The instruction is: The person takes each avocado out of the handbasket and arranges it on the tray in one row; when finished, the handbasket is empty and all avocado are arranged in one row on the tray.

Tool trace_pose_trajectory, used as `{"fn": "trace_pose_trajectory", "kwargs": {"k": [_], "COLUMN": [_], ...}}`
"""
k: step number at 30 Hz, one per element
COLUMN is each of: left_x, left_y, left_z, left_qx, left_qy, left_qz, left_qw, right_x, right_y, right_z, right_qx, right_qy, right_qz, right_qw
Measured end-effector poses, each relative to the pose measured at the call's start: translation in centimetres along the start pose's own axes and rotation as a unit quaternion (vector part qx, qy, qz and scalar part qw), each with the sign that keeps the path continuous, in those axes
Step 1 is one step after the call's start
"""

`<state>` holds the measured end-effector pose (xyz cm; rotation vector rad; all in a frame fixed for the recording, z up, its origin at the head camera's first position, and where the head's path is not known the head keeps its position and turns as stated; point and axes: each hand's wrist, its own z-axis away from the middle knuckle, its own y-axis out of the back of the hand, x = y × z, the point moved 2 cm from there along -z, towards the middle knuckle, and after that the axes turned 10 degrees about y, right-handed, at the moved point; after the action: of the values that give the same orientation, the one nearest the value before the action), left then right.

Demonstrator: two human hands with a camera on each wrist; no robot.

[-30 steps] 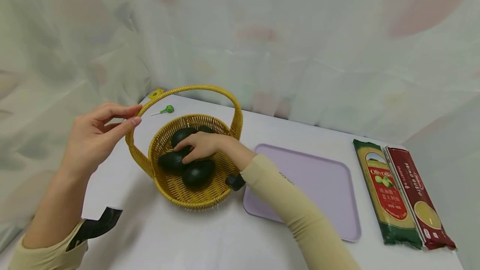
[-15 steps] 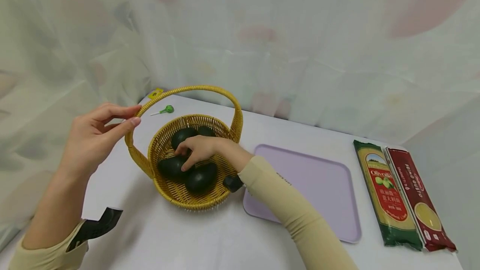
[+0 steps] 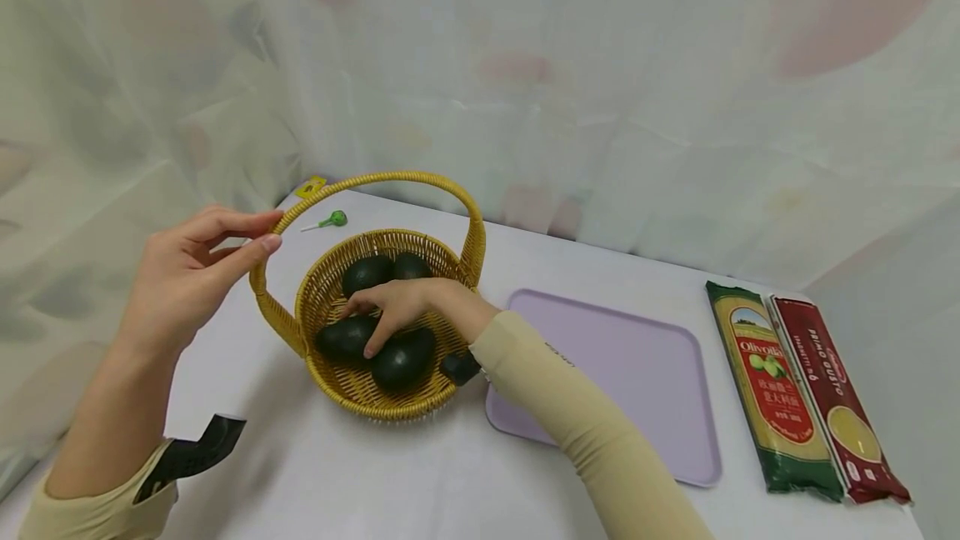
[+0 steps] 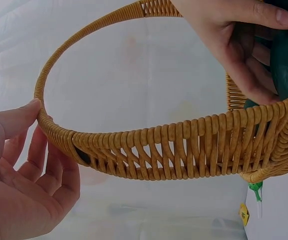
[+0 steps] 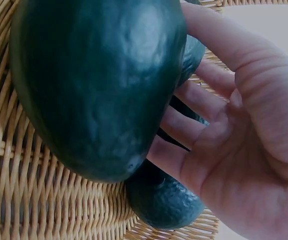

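Observation:
My left hand (image 3: 183, 269) pinches the handle (image 3: 408, 176) of a yellow wicker basket (image 3: 390, 412) between thumb and fingertips. Inside the basket lie several dark green avocados. My right hand (image 3: 397, 307) reaches in over the rim and grips the left avocado (image 3: 341, 342), thumb on its near right side and fingers over its far side. Right beside the thumb sits the front right avocado (image 3: 405, 361). Two more, a back left avocado (image 3: 367, 273) and a back right avocado (image 3: 411, 266), rest behind the hand. One avocado (image 5: 99, 90) looms large in the right wrist view, covering part of my fingers.
A lilac tray (image 3: 600, 340) lies right of the basket, partly under my right sleeve. Farther right are a green-and-gold pasta packet (image 3: 772, 390) and a dark red spaghetti packet (image 3: 840, 398). Behind the basket lie a green lollipop (image 3: 337, 218) and a small yellow item (image 3: 311, 187).
My right hand has come slightly nearer inside the basket, its fingers settling around the left avocado. The front right avocado has shifted a little right. My left hand stays on the handle.

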<state>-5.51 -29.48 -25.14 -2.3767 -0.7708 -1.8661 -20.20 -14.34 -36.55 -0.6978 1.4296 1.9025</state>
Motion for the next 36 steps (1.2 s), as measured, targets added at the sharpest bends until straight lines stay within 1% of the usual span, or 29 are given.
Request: {"fn": "trace_pose_trajectory", "kwargs": {"k": [4,7,11,15,19,21,23,26,29,36], "left_x": [0.0,0.1,0.1,0.1,0.1,0.1,0.1,0.1,0.0,-0.2], "left_y": [0.0,0.0,0.0,-0.1,-0.2,-0.2,-0.2,-0.2,-0.2,-0.1], "left_z": [0.0,0.1,0.1,0.1,0.1,0.1,0.0,-0.1,-0.2,-0.3], "left_qx": [0.001,0.002,0.006,0.01,0.01,0.006,0.001,-0.005,-0.007,-0.012], "left_qy": [0.0,0.002,0.005,0.009,0.013,0.013,0.011,0.007,0.001,-0.001], "left_qz": [-0.009,-0.016,-0.034,-0.053,-0.061,-0.051,-0.033,-0.011,-0.004,0.013], "left_qw": [1.0,0.9999,0.9994,0.9985,0.998,0.9986,0.9994,0.9999,1.0,0.9998], "right_x": [0.1,0.1,0.0,0.1,0.2,0.2,0.2,0.0,-0.1,-0.1], "right_y": [-0.1,-0.1,-0.2,-0.1,-0.2,-0.1,0.0,0.3,0.6,1.1], "right_z": [-0.1,0.0,0.0,0.0,0.1,0.2,0.4,0.6,0.9,1.5], "right_qx": [-0.004,-0.002,-0.001,-0.008,-0.013,-0.013,-0.011,-0.001,0.011,0.031], "right_qy": [-0.026,-0.031,-0.019,-0.005,0.006,0.015,0.025,0.042,0.053,0.053], "right_qz": [0.023,0.023,0.017,0.008,0.001,-0.008,-0.021,-0.042,-0.061,-0.086], "right_qw": [0.999,0.999,1.0,1.0,1.0,1.0,0.999,0.998,0.997,0.994]}}
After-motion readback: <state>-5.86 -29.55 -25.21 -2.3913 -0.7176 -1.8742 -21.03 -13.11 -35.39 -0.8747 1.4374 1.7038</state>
